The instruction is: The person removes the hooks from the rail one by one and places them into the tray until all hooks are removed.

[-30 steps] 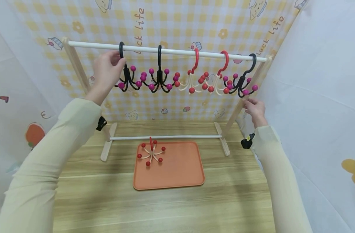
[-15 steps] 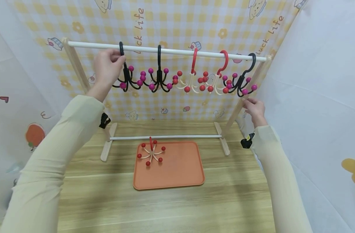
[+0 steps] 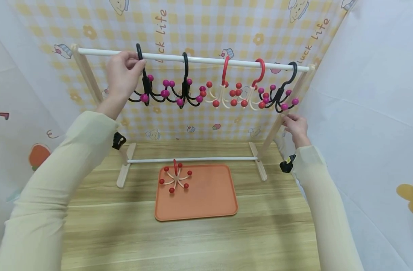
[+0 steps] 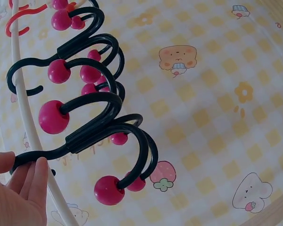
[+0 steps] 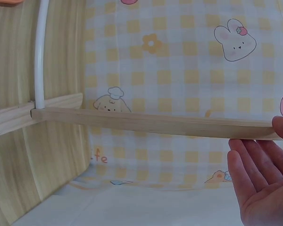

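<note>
At the rail's left part, my left hand [image 3: 122,77] pinches the hook of a black hanger with magenta balls [image 3: 146,86] between thumb and fingers. The hook's top stands a little above the white rail [image 3: 105,52]. In the left wrist view the thumb and fingers hold the black hook [image 4: 42,154] beside the rail, and its tip shows past the rail. My right hand [image 3: 296,127] grips the right wooden post [image 3: 272,130] of the rack, thumb on one side. The right wrist view shows fingers [image 5: 254,165] beneath that post.
Along the rail hang a second black hanger [image 3: 185,88], two red-hooked cream hangers [image 3: 222,92] [image 3: 251,94] and a black one [image 3: 279,96] at the right. An orange tray [image 3: 206,199] on the wooden table bears another red-hooked hanger [image 3: 175,178]. A lower white bar [image 3: 210,159] runs behind it.
The left hand has lifted slightly, raising the leftmost black hanger's hook above the rail. The neighbouring black hanger has turned a little, and the left red-hooked one has turned too. My right hand stays put.
</note>
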`<state>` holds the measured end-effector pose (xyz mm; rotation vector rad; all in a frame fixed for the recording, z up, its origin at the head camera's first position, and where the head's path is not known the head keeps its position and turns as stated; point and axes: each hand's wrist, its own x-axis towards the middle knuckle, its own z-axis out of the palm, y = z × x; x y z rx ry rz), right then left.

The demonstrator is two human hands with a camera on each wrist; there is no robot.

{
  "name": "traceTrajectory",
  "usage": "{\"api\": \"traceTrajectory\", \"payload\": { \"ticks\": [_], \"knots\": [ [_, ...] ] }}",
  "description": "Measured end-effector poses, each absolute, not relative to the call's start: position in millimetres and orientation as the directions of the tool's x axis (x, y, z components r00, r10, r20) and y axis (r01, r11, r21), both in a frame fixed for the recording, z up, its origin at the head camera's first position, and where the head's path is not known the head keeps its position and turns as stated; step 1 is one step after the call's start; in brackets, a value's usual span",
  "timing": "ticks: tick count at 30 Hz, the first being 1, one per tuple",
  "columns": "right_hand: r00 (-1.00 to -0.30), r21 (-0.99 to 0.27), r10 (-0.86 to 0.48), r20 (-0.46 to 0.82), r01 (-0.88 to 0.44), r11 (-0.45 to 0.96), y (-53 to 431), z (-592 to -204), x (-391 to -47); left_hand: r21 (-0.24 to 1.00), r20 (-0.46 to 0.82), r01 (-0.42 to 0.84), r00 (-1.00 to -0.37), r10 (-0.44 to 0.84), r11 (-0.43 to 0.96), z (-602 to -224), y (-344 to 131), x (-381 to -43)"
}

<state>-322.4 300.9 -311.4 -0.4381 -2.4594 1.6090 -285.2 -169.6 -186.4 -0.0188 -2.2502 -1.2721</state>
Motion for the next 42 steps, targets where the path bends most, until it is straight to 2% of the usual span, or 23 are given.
{"api": "traceTrajectory", "payload": {
  "ticks": [5, 14, 21, 30, 42],
  "knots": [
    [-0.942, -0.919, 0.335, -0.023, 0.152, 0.364, 300, -311, -323, 0.785, 0.471, 0.281, -0.85, -0.238, 0.552, -185, -174, -282],
    [-0.941, -0.916, 0.338, -0.025, 0.157, 0.369, 300, -311, -322, 0.829, 0.472, 0.34, -0.851, -0.231, 0.444, -173, -173, -277],
    [-0.939, -0.91, 0.342, -0.02, 0.159, 0.383, 302, -312, -323, 0.804, 0.494, 0.35, -0.843, -0.214, 0.48, -172, -171, -263],
    [-0.939, -0.914, 0.344, -0.017, 0.154, 0.376, 302, -312, -323, 0.823, 0.433, 0.298, -0.88, -0.194, 0.483, -193, -177, -254],
    [-0.937, -0.916, 0.348, -0.025, 0.161, 0.368, 302, -313, -324, 0.777, 0.446, 0.308, -0.885, -0.134, 0.549, -236, -174, -252]
  ]
}}
